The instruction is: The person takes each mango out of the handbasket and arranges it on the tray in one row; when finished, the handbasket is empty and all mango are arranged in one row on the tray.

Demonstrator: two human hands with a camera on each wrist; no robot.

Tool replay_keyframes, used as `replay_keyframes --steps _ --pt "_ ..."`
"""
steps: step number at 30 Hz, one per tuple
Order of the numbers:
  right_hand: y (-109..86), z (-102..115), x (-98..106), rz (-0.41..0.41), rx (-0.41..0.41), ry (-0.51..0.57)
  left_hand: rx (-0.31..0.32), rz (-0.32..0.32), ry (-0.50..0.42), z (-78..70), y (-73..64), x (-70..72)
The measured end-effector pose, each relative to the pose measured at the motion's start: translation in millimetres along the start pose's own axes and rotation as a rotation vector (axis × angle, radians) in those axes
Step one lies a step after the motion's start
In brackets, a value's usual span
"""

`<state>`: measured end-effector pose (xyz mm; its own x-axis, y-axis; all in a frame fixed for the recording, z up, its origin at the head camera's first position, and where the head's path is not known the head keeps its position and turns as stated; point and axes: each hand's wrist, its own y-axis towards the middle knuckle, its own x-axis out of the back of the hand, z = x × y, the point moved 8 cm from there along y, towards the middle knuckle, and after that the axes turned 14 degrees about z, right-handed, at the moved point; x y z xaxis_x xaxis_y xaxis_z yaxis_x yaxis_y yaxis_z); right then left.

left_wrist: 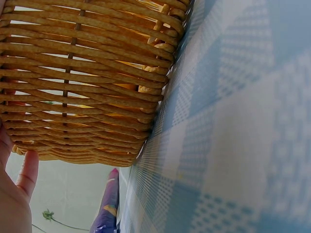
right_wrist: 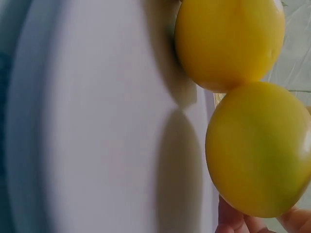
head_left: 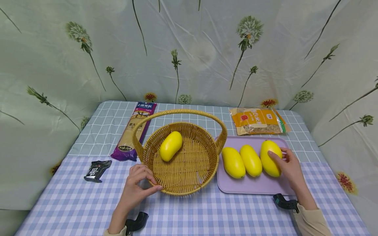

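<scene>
A round wicker basket (head_left: 189,183) with a tall arched handle stands mid-table, one yellow mango (head_left: 171,146) lying inside on the left. At its front-left rim, my left hand (head_left: 136,186) pinches the edge between thumb and fingers; the left wrist view shows the woven wall (left_wrist: 82,87) beside the thumb. On the right is a lilac tray (head_left: 251,186) with several mangoes in a row. My right hand (head_left: 290,165) grips the rightmost mango (head_left: 269,160), thumb on top and fingers around its right side. In the right wrist view, this mango (right_wrist: 257,150) appears close to another mango (right_wrist: 228,43).
A purple-ended pasta packet (head_left: 130,134) lies left of the basket, and a small black packet (head_left: 96,171) is nearer the left edge. Behind the tray rests an orange grain bag (head_left: 260,121). Checked cloth (head_left: 189,216) covers the table; a dandelion-patterned curtain (head_left: 203,49) hangs behind.
</scene>
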<state>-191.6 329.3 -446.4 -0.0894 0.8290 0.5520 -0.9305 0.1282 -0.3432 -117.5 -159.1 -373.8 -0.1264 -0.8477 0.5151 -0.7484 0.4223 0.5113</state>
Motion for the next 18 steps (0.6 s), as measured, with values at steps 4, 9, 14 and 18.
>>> replay_keyframes --steps 4,9,14,18 --pt "0.9 -1.4 -0.8 0.018 -0.004 -0.026 0.003 0.001 -0.001 0.8 -0.3 -0.2" --pt "2.6 -3.6 -2.5 0.053 -0.015 -0.034 0.010 0.006 -0.002 13.5 -5.9 -3.0" --pt "4.8 -5.7 -5.2 0.095 -0.028 -0.050 0.024 0.012 0.003 33.0 -14.6 -6.7" --pt "6.5 -6.6 -5.8 0.112 -0.027 -0.062 0.023 0.015 0.001 36.9 -16.7 -7.4"
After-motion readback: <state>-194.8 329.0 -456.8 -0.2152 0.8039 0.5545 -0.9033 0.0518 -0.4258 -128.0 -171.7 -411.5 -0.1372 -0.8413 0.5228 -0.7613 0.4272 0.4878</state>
